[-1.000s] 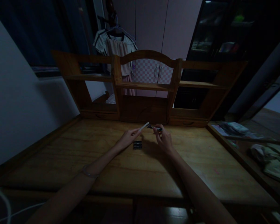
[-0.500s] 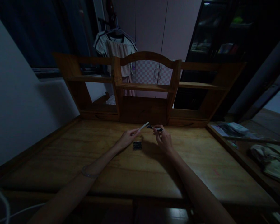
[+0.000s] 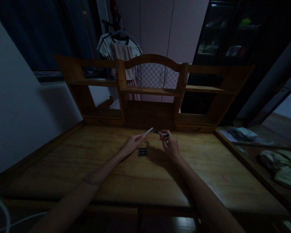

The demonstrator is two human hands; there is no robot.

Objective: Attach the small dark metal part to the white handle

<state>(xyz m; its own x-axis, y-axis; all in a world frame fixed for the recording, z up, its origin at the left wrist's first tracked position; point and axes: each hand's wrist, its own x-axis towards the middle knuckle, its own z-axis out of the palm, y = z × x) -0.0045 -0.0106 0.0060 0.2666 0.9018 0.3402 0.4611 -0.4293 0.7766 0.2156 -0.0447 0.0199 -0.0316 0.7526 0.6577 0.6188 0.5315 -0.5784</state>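
Note:
Above the wooden desk, my left hand is closed on the lower end of a slim white stick, which tilts up to the right. My right hand pinches the handle of a black razor. Its small head points left, close to the stick's tip with a narrow gap between them. On the desktop, below and between both hands, lies a small set of dark bars, lined up one above another; they look like blade cartridges, but the dim light hides detail.
A wooden shelf unit rises along the back of the desk. At the right, papers and a bundle of cloth lie beyond the desk's raised edge. A white cable curves at the lower left.
The white stick has drawn back slightly down and left, widening the gap to the razor's head. My right hand and the dark bars stay practically in place.

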